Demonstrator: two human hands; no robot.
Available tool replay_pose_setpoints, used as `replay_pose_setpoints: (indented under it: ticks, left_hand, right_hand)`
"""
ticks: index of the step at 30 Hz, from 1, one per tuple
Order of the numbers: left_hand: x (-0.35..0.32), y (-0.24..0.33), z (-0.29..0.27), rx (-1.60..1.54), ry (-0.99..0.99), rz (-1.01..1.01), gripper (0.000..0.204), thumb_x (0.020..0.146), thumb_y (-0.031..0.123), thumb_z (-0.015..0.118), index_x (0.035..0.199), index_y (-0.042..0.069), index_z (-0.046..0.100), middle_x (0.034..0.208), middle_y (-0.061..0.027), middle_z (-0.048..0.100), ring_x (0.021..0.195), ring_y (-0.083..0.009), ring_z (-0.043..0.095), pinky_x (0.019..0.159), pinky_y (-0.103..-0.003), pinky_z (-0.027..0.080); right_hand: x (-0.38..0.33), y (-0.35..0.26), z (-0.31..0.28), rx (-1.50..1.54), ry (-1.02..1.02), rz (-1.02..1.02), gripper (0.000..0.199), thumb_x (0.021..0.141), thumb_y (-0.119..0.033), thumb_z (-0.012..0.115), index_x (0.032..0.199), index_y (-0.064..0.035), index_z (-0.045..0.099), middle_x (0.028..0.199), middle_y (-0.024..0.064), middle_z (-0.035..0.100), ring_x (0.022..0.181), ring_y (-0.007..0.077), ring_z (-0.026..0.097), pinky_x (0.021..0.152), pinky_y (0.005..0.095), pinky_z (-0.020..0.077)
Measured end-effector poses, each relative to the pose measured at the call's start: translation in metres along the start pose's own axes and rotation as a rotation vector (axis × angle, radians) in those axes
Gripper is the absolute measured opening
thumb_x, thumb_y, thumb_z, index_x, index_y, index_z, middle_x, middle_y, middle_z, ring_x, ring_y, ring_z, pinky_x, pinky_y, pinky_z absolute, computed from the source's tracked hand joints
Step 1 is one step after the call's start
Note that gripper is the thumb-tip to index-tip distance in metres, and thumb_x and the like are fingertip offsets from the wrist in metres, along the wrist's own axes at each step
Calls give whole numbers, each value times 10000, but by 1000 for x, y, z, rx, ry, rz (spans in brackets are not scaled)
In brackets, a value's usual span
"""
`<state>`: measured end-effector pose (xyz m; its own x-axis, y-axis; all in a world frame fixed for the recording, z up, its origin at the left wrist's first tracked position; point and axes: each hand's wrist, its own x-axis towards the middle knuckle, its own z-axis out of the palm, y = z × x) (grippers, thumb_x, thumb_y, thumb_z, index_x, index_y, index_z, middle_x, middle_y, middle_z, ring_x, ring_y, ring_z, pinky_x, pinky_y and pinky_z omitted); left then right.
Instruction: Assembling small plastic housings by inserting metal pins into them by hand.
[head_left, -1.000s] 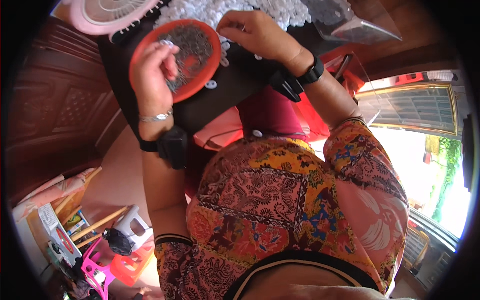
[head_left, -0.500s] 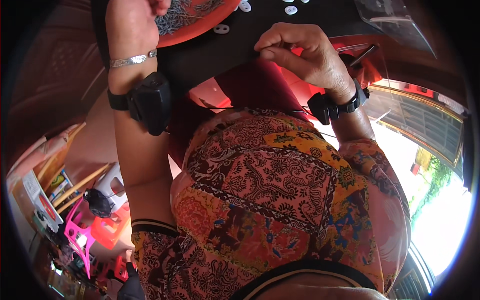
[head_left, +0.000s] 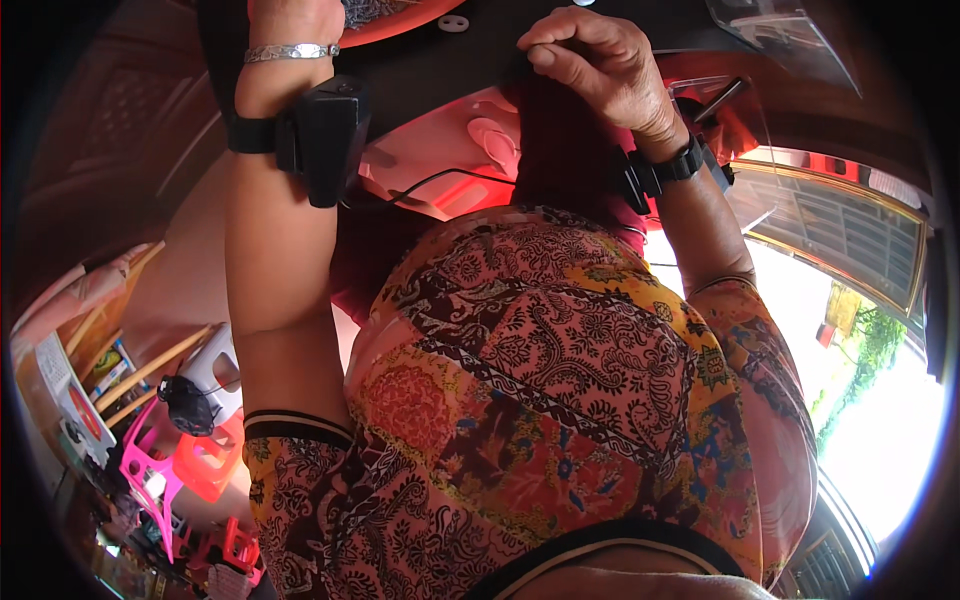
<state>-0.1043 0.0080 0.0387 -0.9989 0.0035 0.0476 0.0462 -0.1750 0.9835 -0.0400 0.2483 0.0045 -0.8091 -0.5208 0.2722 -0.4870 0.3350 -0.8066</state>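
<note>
My left hand reaches over the dark table, with its fingers cut off by the upper edge. Beside it, a shallow orange bowl holds many thin grey metal pieces, like screws or nails. My right hand is raised near the table's front edge, its thumb and index finger pinched together. Whatever may be between those fingertips is too small or hidden to name. A small white oval piece with two holes lies on the table between the bowl and my right hand.
At the far right of the table stands a clear plastic box. A black cable runs below the table edge, near a pink slipper on the floor. A pink chair and an orange stool stand at the lower left.
The view has shifted, so the bowl and white pieces sit higher and are more cut off. My left hand's fingers have left the picture. My right hand keeps its pinch.
</note>
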Motion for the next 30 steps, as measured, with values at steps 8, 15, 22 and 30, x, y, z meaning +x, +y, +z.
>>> replay_pose_setpoints:
  ticks: [8,15,22,30]
  left_hand:
    - [14,-12,-3,29,17,33,234,839,208,545,665,54,576,505,34,455,412,-69,374,406,-216,257]
    - [21,-15,-5,-5,17,44,229,829,202,551,654,58,577,478,23,445,390,-80,368,388,-232,249]
    - [6,-5,2,67,14,73,227,828,198,553,646,63,565,491,29,435,419,-76,367,426,-226,260]
    - [-12,5,8,120,9,130,218,826,162,548,638,53,558,516,25,451,442,-72,384,439,-224,275]
  right_hand:
    - [11,-2,3,247,15,94,54,861,15,624,911,8,641,839,21,623,754,89,560,660,232,454]
    - [9,-12,-4,639,-78,474,71,876,18,604,940,8,632,822,17,618,767,116,616,661,257,490]
    - [-2,16,-2,220,-18,105,106,872,-8,628,977,-15,643,884,6,616,806,79,577,726,216,471]
    - [-7,1,-4,139,-75,4,100,845,17,638,941,-2,652,895,34,644,802,82,613,713,204,488]
